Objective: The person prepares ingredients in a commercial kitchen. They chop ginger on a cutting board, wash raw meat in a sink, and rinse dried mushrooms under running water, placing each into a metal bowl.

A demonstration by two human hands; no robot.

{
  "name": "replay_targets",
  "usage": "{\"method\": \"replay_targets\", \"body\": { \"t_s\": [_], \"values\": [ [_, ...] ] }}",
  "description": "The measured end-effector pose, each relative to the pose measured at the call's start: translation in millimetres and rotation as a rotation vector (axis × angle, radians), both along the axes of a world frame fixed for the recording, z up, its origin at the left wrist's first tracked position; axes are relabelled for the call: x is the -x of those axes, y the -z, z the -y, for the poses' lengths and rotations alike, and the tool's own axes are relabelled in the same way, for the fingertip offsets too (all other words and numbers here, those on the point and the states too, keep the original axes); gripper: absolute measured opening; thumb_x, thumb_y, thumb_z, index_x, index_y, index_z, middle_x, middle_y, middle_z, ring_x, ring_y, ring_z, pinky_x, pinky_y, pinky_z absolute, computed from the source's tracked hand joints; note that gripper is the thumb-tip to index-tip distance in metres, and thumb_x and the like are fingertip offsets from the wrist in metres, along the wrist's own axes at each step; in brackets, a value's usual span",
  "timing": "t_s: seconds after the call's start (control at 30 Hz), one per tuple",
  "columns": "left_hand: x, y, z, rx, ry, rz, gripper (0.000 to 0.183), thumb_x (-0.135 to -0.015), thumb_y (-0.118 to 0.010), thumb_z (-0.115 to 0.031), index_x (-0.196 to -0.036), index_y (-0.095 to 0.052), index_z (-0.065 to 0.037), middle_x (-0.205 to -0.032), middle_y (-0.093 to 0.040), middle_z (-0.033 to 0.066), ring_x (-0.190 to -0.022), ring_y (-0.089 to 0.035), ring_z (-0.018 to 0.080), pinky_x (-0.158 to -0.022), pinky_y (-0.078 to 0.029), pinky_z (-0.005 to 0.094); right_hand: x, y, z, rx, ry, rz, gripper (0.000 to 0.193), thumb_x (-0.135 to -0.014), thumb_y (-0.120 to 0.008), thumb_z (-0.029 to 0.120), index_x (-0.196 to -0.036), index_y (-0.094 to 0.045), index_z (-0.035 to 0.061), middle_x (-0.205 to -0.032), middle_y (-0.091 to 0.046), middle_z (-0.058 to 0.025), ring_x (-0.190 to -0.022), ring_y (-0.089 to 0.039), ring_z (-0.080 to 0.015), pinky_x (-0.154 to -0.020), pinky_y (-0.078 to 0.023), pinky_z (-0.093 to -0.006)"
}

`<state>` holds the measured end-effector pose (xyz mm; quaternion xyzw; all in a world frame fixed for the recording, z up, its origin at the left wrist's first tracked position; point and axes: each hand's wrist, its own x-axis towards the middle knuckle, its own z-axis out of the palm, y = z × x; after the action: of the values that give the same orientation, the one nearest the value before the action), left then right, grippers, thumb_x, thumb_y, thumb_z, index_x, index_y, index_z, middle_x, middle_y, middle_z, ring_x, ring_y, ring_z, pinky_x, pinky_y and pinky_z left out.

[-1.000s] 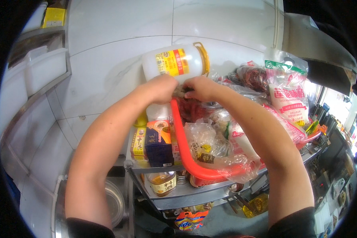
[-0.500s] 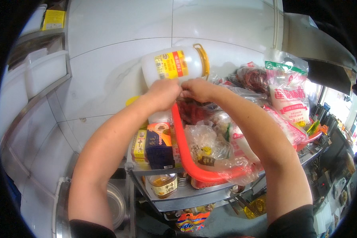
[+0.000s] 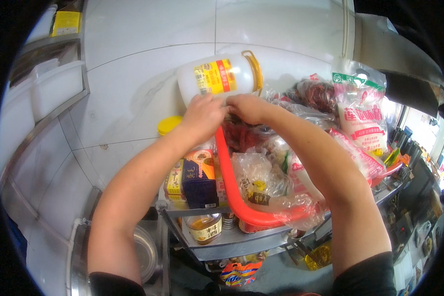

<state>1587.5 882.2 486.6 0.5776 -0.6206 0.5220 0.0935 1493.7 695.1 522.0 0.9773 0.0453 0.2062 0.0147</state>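
Note:
My left hand point(image 3: 205, 113) and my right hand point(image 3: 246, 107) meet at the far left corner of a red plastic basket point(image 3: 231, 193). Both have their fingers closed and pressed close together; whatever is between them is hidden. Just beyond them a large white plastic jar point(image 3: 186, 83) with a yellow lid and handle lies on its side against the tiled wall. Clear plastic bags point(image 3: 261, 178) and bags of dark red dried goods point(image 3: 314, 96) fill the basket. A white, pink-printed bag point(image 3: 360, 121) stands upright at its far right.
Left of the basket are a dark blue box point(image 3: 200, 185), a yellow-and-white box point(image 3: 174, 182) and a yellow lid point(image 3: 168, 125). A jar of brown liquid point(image 3: 205, 229) sits on the metal shelf below. White tubs point(image 3: 58, 90) occupy the left wall shelf. A metal pot point(image 3: 145, 252) is lower left.
Both hands stay together in nearly the same place, with the left hand slightly higher. More of the yellow lid beside my left wrist shows. The view has shifted a little.

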Motion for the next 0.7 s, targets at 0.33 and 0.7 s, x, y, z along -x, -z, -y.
{"method": "replay_targets", "body": {
  "t_s": [0.33,0.7],
  "values": [
    [12,23,-6,-0.037,-0.11,-0.023,0.002,-0.08,-0.064,-0.009,-0.081,-0.063,-0.008,-0.078,-0.064,0.0095,-0.072,-0.066,0.0331,-0.065,-0.055,0.0451,-1,-9,0,0.112,0.198,0.035,0.029,-0.098,-0.052,0.029,-0.105,-0.067,0.0048,-0.107,-0.07,-0.0212,-0.101,-0.065,-0.0425,-0.087,-0.051,-0.0503],
    [-19,-36,-20,0.102,0.021,-0.843,0.021,-0.087,-0.065,-0.017,-0.093,-0.061,0.003,-0.084,-0.064,0.0243,-0.076,-0.064,0.0411,-0.07,-0.051,0.0481,1,-7,3,0.003,0.072,0.027,0.028,-0.098,-0.056,0.03,-0.103,-0.07,0.0057,-0.104,-0.071,-0.0206,-0.102,-0.066,-0.0401,-0.087,-0.052,-0.0485]
  ]
}}
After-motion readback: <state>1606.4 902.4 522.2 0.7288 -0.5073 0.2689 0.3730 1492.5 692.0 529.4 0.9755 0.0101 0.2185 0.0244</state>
